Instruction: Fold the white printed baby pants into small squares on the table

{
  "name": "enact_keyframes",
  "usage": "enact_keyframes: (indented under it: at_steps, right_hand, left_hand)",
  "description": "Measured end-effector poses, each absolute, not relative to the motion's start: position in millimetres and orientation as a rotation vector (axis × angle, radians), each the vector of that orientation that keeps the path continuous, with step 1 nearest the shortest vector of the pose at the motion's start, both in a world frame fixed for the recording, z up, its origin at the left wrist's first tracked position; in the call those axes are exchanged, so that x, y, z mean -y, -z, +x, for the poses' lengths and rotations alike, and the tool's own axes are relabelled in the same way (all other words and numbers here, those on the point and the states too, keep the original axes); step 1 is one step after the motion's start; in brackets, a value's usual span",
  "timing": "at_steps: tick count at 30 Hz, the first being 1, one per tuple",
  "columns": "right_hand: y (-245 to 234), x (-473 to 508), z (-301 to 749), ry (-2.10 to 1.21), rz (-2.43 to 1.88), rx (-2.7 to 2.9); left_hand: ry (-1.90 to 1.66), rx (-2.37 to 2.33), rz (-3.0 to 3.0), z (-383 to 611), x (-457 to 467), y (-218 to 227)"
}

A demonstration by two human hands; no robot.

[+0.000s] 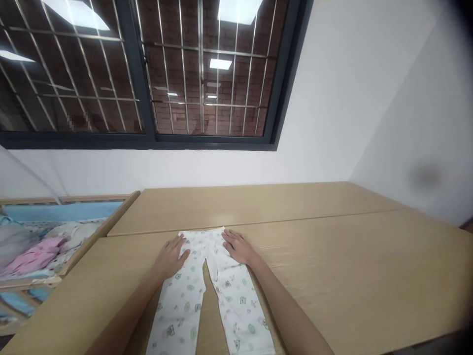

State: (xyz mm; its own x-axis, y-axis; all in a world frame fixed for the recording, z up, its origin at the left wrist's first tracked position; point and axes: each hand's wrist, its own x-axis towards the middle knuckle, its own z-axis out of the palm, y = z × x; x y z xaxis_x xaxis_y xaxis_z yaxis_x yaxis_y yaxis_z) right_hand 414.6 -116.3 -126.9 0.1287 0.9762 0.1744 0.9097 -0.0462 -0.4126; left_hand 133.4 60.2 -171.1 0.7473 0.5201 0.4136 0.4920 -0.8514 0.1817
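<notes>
White baby pants [190,288] with small green and pink prints lie flat on the wooden table, waistband away from me and legs toward me. My left hand [172,257] rests on the left edge of the pants near the waist, fingers stretched out. On the opposite edge, my right hand [238,245] lies flat with its fingers on the cloth near the waistband's corner. Neither hand grips the fabric. The lower ends of the legs run to the bottom of the view.
The light wooden table [332,266] has a seam across it. At left stands a wooden crib [99,224] with blue lining, holding a pink cloth [39,255] and pale bedding. A white wall [318,118] and a barred window [207,140] rise behind the table.
</notes>
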Motion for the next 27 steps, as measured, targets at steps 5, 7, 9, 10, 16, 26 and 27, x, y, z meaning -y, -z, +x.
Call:
enact_keyframes:
  at_steps: [5,7,9,10,16,26,27]
  right_hand:
    - [132.0,112.8,423.9,-0.223,-1.904,1.687]
    - [133.0,105.6,429.5,-0.289,-1.803,1.557]
    - [133.2,95.1,435.8,-0.391,-1.746,1.375]
    - [133.0,89.0,439.0,-0.434,-1.742,1.291]
    - [128.5,57.1,456.8,-0.491,-1.797,1.148]
    - [119.9,45.1,474.5,-0.698,-1.807,1.263]
    - [119.2,44.5,476.5,-0.73,-1.791,1.292]
  left_hand:
    - [-0.775,-0.775,2.886,147.7,-61.3,158.1]
    - [-0.816,-0.759,2.877,154.3,-41.6,144.4]
    - [-0.842,-0.689,2.832,159.0,-3.8,123.3]
    - [-0.83,-0.636,2.779,160.3,20.9,110.8]
    - [-0.268,-0.387,2.469,167.8,170.0,57.9]
    - [0.345,-0.675,2.409,219.9,206.9,102.0]
    - [0.344,-0.697,2.404,222.6,207.3,107.0]
